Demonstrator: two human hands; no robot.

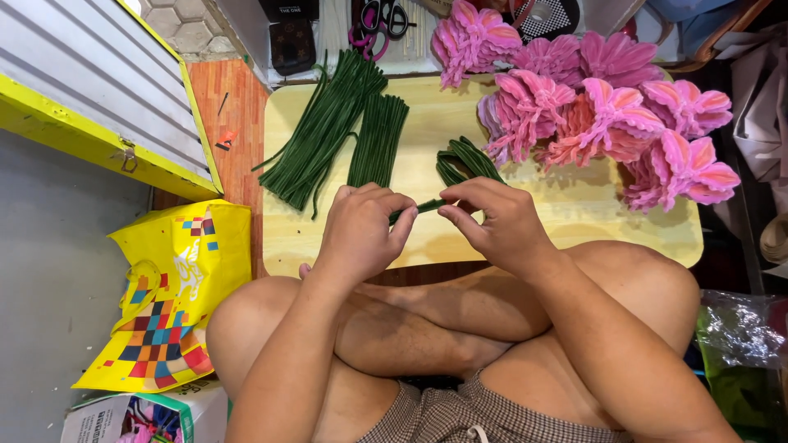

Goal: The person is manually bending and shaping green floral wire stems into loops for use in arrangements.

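Grey floor [49,271] — low wooden table [574,217], daylit.

Middle of the green stem [428,205] behind the left hand [359,232], scissors [386,16] cut off above.

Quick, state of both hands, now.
Left hand: closed, pinching one end of a green pipe cleaner.
Right hand: closed, pinching the same pipe cleaner's other end.
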